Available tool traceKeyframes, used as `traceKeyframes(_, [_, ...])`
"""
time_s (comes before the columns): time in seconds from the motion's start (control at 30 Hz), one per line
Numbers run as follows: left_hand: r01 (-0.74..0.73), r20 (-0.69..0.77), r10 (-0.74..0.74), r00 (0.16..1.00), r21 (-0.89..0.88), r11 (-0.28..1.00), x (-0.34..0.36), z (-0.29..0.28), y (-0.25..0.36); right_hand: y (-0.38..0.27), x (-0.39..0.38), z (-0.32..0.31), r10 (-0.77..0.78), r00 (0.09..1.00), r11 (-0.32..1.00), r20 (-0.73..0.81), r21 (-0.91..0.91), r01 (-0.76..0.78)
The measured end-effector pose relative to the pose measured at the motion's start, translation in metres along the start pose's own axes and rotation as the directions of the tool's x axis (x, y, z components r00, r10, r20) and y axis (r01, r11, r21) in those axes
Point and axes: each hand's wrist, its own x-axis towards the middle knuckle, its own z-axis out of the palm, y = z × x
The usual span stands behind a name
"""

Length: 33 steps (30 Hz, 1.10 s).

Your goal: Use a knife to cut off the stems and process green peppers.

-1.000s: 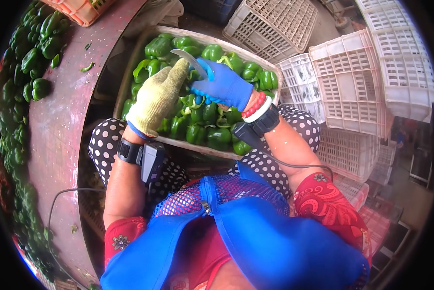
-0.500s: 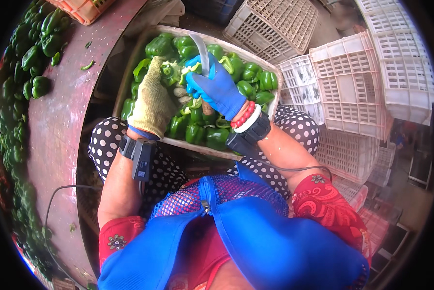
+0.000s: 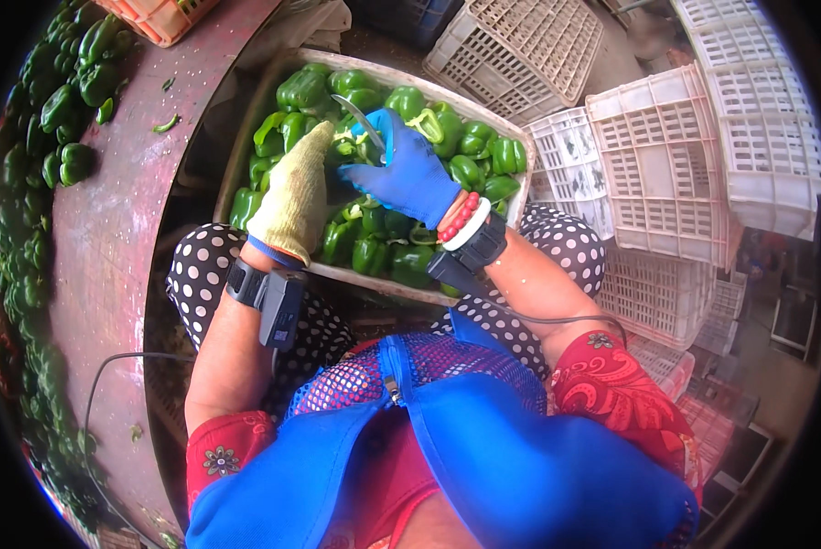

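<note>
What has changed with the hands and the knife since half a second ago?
The knife has tilted left, its tip now lower. The left hand has moved slightly right, toward the right hand. The right hand still holds the knife. The tub and the crates stayed in place.

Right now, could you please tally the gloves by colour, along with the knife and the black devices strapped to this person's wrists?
Yellow knit glove: 1
Blue glove: 1
Curved-bladed knife: 1
Black wrist devices: 2
Total: 5
</note>
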Motion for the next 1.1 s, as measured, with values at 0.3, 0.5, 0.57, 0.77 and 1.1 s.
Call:
traceKeyframes(0.3, [-0.263, 0.157, 0.212, 0.965, 0.567, 0.781, 0.001, -0.006, 0.0, 0.01, 0.01, -0.027, 0.094, 0.931, 0.889, 0.353, 0.391, -0.238])
traceKeyframes(0.5, [-0.104, -0.046, 0.135, 0.99, 0.411, 0.906, -0.004, 0.006, -0.013, 0.021, -0.001, -0.003, 0.243, 0.904, 0.657, 0.353, 0.626, -0.421])
traceKeyframes(0.57, [0.035, -0.095, -0.005, 0.995, 0.318, 0.947, -0.008, 0.007, -0.008, 0.022, -0.005, 0.005, 0.264, 0.898, 0.629, 0.351, 0.643, -0.436])
traceKeyframes(0.77, [0.313, 0.02, -0.312, 0.95, -0.088, 0.946, -0.002, -0.009, -0.002, 0.018, -0.008, 0.02, 0.172, 0.961, 0.664, 0.216, 0.695, -0.276])
traceKeyframes(1.1, [-0.397, -0.029, 0.4, 0.916, -0.205, 0.894, -0.093, -0.062, 0.092, 0.013, 0.047, 0.01, 0.208, 0.937, 0.698, 0.281, 0.629, -0.344])
